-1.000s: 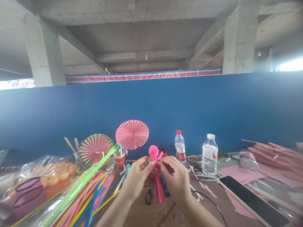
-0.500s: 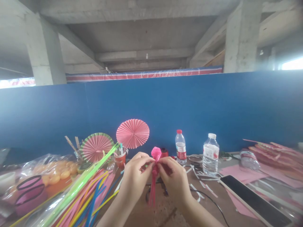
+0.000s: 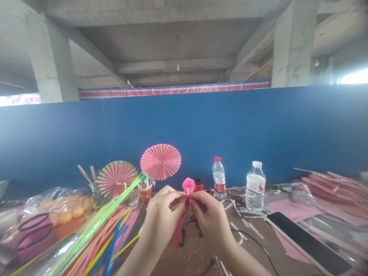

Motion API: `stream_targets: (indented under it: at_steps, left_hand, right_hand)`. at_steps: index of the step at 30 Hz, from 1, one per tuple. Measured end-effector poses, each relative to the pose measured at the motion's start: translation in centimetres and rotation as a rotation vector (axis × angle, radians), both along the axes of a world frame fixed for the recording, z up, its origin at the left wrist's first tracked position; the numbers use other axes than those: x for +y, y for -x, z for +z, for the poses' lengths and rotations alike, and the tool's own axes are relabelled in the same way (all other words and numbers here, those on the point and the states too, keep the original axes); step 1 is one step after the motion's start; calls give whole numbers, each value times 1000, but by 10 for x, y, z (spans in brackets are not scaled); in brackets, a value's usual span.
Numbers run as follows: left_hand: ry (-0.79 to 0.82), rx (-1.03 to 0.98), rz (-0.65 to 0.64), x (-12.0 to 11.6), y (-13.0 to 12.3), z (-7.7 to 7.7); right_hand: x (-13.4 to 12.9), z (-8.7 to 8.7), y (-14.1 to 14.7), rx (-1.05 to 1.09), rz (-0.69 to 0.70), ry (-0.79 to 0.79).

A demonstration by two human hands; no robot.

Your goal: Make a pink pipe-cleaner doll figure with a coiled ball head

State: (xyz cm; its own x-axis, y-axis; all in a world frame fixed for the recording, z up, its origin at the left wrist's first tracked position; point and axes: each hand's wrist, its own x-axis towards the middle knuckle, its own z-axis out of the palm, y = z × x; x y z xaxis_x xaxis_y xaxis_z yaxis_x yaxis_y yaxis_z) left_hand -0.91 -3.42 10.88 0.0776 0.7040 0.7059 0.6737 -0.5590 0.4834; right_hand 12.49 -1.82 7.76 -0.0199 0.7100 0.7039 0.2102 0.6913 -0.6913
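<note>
A bright pink flower-like piece [image 3: 188, 185] stands upright between my hands, with pink strands hanging down from it. My left hand [image 3: 164, 214] pinches it just below its head, from the left. From the right, the fingertips of my right hand [image 3: 209, 214] close on the same narrow part. Both hands are above the brown table [image 3: 191, 260], and the fingers partly cover the stem. What the piece is made of is too blurred to tell.
Colored pipe-cleaner-like strips [image 3: 115, 237] lie left. Behind stand pink paper fans [image 3: 161, 161], a pen cup [image 3: 145, 193] and two bottles [image 3: 219, 180]. A phone [image 3: 309, 243], pink paper [image 3: 296, 209] and a black cable [image 3: 258, 245] lie right.
The hanging pink strands have swung to the left, toward my left hand. The pink head has shifted slightly left, and both hands still pinch below it.
</note>
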Motion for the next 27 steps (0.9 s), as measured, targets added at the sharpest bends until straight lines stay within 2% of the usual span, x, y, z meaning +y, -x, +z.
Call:
stream_targets:
  at_steps: [7,12,23,27]
  left_hand:
    - [-57,110,102,-1,-3,-1]
    - [-69,77,76,-1,-3,-4]
    - [-147,115,114,2,-5,-8]
    - [-74,102,120,3,-5,-7]
  right_hand:
    - [-2,1,4,119,47,180]
    - [-7,5,4,167,68,253]
    - [-10,14,4,203,151,413]
    - [-8,17,-2,70,128,290]
